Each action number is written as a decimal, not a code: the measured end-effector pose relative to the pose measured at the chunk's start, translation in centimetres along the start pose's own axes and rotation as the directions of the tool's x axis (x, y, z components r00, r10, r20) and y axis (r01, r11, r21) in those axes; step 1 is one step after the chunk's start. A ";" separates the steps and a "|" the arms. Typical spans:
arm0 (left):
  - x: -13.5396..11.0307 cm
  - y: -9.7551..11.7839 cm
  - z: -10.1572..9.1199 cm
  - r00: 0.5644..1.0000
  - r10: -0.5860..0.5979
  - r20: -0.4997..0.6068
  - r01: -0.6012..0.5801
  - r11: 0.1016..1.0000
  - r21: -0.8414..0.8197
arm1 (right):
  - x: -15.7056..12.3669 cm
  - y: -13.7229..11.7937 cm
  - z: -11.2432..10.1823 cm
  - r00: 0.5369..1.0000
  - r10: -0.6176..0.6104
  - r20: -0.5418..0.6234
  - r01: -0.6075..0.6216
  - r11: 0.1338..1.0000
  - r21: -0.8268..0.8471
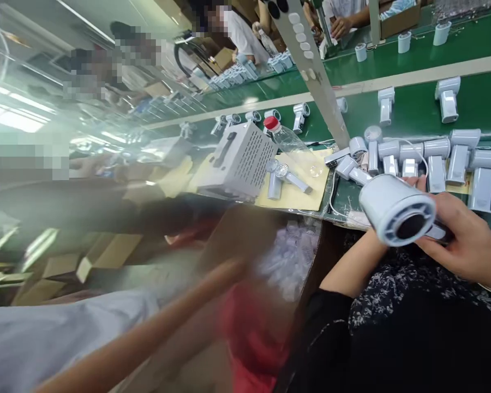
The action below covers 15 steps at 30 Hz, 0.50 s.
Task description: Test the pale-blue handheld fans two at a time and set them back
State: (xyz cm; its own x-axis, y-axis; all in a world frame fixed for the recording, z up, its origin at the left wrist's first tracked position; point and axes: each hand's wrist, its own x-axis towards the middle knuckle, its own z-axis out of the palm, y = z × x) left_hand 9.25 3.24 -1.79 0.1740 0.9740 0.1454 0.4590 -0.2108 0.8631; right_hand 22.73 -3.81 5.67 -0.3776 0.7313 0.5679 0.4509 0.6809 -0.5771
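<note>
A pale blue handheld fan [393, 210], its round black-centred end facing me, is held in front of my dark patterned clothing. My right hand [464, 240] is closed round its handle from the right. My left forearm runs up from a black sleeve, and my left hand [370, 248] goes under and behind the fan's head. That hand is mostly hidden, with a fingertip showing above the head. Just beyond the fan, several more of the same fans [433, 158] lie in a row on the green bench [413, 109].
A clear bottle with a red cap [288, 143], a white vented box [239, 161] and two fan parts lie on a yellow sheet [298, 196]. A carton of clear plastic pieces [288, 256] sits low at my left. A neighbour's blurred bare arm [155, 333] reaches towards it. Other people work along the belt.
</note>
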 end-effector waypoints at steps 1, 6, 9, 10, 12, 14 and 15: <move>-0.7 -0.8 -0.9 0.998 0.046 0.041 -0.047 0.999 0.021 | 0.4 0.2 0.2 1.000 -0.021 -0.002 0.021 0.999 -0.040; -3.4 -7.1 -11.7 0.971 -0.025 -0.236 0.090 0.959 0.270 | 0.6 2.2 1.9 1.000 -0.026 0.010 0.027 0.994 -0.104; -2.9 -11.0 -17.5 0.852 -0.104 -0.514 0.319 0.881 0.350 | 0.1 4.4 4.7 0.994 -0.002 0.105 0.025 0.975 -0.222; -2.4 -12.0 -18.5 0.828 -0.114 -0.549 0.365 0.853 0.373 | -0.1 5.2 5.8 0.986 0.023 0.164 0.027 0.956 -0.292; -1.1 -13.6 -19.3 0.816 -0.127 -0.564 0.422 0.799 0.429 | -0.6 6.8 7.7 0.956 0.094 0.278 0.029 0.913 -0.407; 0.1 -14.7 -19.0 0.825 -0.147 -0.545 0.453 0.747 0.485 | -1.2 8.0 9.0 0.932 0.144 0.334 0.022 0.894 -0.447; 0.6 -15.1 -18.8 0.827 -0.158 -0.539 0.469 0.722 0.508 | -1.4 8.5 9.4 0.930 0.151 0.337 0.016 0.895 -0.445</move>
State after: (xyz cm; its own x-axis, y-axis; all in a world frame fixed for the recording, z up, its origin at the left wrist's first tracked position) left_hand -14.01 8.55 -5.64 -0.3984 0.8840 0.2447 0.8560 0.2625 0.4453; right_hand 19.50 1.25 -5.54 -0.5553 0.7952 0.2436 0.7574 0.6045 -0.2467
